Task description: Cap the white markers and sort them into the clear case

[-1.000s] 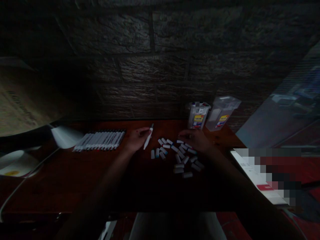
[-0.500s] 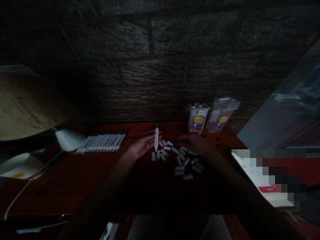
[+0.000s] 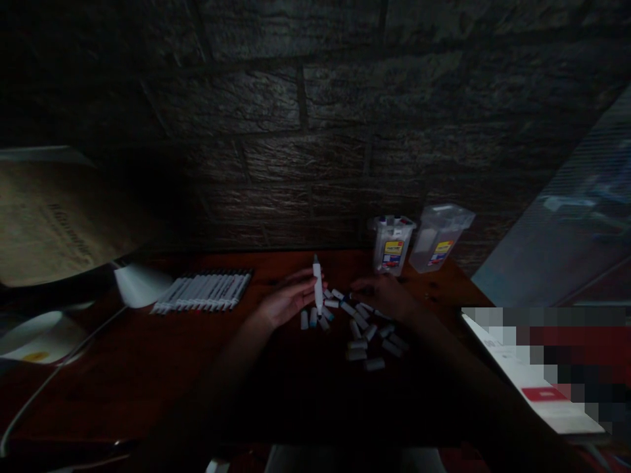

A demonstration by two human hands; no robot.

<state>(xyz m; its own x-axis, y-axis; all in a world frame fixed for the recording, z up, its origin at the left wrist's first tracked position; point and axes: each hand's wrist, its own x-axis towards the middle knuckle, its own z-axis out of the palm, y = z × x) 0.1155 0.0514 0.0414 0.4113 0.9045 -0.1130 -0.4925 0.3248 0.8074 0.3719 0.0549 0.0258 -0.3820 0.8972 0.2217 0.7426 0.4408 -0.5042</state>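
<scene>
My left hand (image 3: 288, 301) grips a white marker (image 3: 318, 289) that stands nearly upright, tilted a little, both its ends without caps. Right of it, my right hand (image 3: 384, 292) hovers low by the back of a pile of loose marker caps (image 3: 361, 322). Its fingers are bent together; darkness hides what is between them, if anything. The caps are whitish, some with coloured ends, and lie scattered on the brown wooden table (image 3: 207, 368). A few of them rest just under the held marker.
A row of white markers (image 3: 204, 291) lies side by side at the left. Two clear plastic containers (image 3: 393, 246) stand at the back right, one holding some markers. A white box (image 3: 532, 374) is at the right edge, a lamp-like white cone (image 3: 140, 286) and cable at the left.
The held marker has shifted slightly right and its lower end tilts right. My right hand stays by the caps with little change. The whole view has dipped a little lower in the frame.
</scene>
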